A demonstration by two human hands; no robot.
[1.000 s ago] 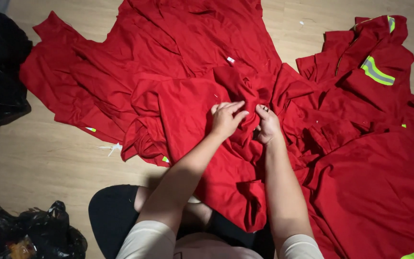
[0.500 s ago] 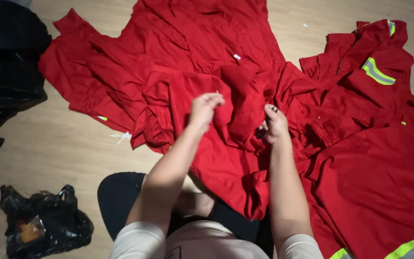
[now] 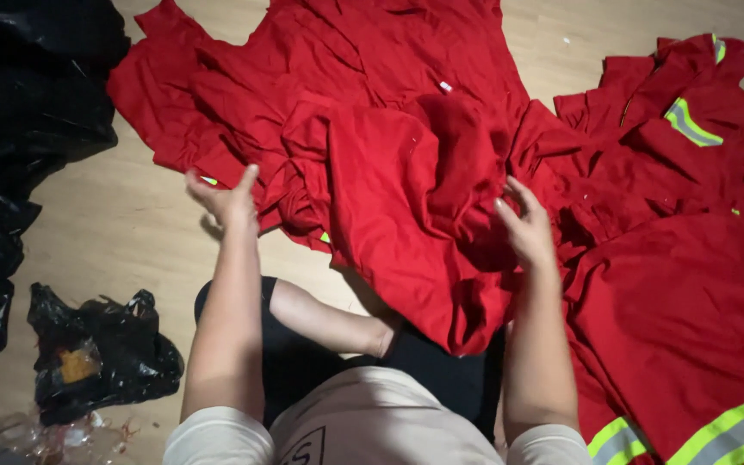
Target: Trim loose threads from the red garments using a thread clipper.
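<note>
Here, hands (image 3: 381, 215) flanking red cloth (image 3: 406, 198).

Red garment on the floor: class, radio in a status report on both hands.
Left hand open, at the red garment edge. Right hand open, on its folds. Black bag lies clear, left.

both arms out fwd, left hand (image 3: 227, 200) open w/ fingers spread, right hand (image 3: 527, 228) open, fingers loosely curled.

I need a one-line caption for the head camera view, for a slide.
Seated on a wooden floor, a person spreads both hands, left hand and right hand, over a red garment.
</note>
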